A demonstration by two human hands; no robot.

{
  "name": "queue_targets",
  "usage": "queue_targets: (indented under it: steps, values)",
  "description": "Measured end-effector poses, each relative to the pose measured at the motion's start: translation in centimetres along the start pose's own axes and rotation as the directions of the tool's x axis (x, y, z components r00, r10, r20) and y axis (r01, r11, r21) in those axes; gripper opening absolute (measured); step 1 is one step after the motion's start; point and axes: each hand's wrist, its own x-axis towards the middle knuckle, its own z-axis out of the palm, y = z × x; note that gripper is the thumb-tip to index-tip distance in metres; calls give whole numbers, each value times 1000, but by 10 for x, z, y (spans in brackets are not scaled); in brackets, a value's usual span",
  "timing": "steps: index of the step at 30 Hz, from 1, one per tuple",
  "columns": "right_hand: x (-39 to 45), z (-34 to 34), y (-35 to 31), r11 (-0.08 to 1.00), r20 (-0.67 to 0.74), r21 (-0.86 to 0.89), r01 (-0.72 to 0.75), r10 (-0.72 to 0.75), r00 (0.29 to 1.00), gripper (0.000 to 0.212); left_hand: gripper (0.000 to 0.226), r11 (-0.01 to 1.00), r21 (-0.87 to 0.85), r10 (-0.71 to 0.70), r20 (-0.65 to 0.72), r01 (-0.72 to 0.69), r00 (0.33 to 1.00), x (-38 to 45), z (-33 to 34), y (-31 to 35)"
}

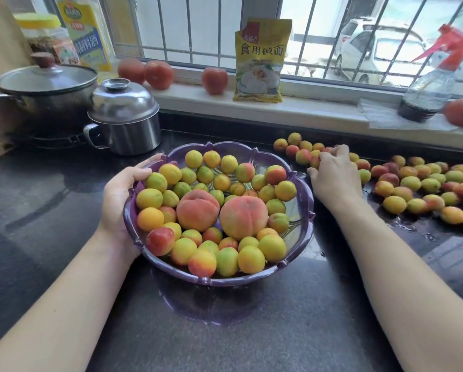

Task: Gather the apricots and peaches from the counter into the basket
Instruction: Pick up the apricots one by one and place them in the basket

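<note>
Right hand [332, 175] curled over round apricots [303, 156]; left hand [123, 194] grips scalloped (purple plastic) basket [303, 224].

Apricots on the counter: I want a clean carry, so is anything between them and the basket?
Nothing visible. The right hand is on the apricots, and bare counter separates them from the basket.

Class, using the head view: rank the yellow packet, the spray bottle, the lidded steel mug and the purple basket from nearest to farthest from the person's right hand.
From the right hand:
1. Purple basket, just left of it.
2. Yellow packet, behind, on the windowsill.
3. Spray bottle, far right on the sill.
4. Lidded steel mug, back left beyond the basket.
</note>
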Motion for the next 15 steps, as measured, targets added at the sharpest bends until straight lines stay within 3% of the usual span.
queue_targets:
  steps: [6, 9, 10, 12, 14, 15]
  values:
    - [2, -1, 3, 995, -63, 96, 12, -6, 998, 22, 47, 1000, -6, -7, -5, 7, 1000, 3, -3, -1]
    - [8, -12, 2, 970, -59, 242, -34, 50, 997, 27, 43, 1000, -18, -6, -1, 6, 1000, 5, -5, -2]
    - [11, -23, 1, 932, -12, 355, -74, 83, 996, 32, 44, 1000, -23, -5, -4, 5, 1000, 5, -6, -1]
    - [15, -53, -1, 757, 165, 635, -158, 67, 984, 35, 45, 1000, -31, 0, -9, 0, 1000, 6, -6, -1]
    - [11, -89, -5, 587, 297, 793, -163, -139, 945, 24, 43, 1000, -27, 6, -2, -6, 1000, 6, -6, -1]
    - [8, -106, -6, 555, 326, 821, -132, -268, 906, 20, 42, 1000, -25, 6, 0, -6, 1000, 6, -5, -2]
